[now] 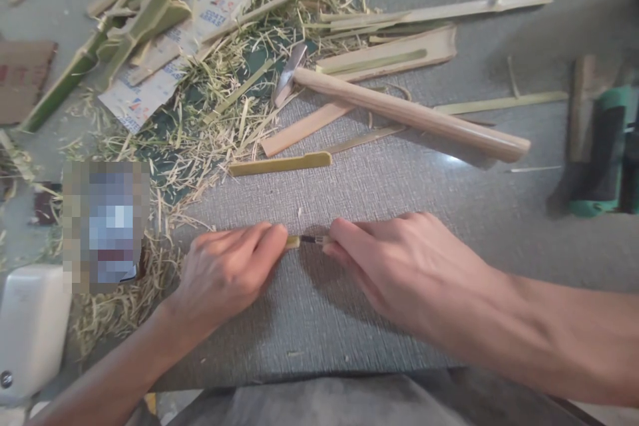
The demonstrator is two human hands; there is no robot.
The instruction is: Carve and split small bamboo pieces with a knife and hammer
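My left hand [227, 271] and my right hand [399, 259] rest on a grey mat [319, 319] and meet at its middle. Between their fingertips shows a small piece of bamboo [293, 241] with a thin dark blade or pin [312, 239] at its end. The left fingers pinch the bamboo piece. The right fingers are closed round the other end; what they grip is mostly hidden. Both hands are closed.
A hammer [399, 110] with a long wooden handle lies beyond the hands. A short green bamboo strip [282, 164], split bamboo slats [389, 56], shavings [200, 140] and printed card [164, 60] litter the far left. A white object [30, 329] sits left; a green tool [604, 146] right.
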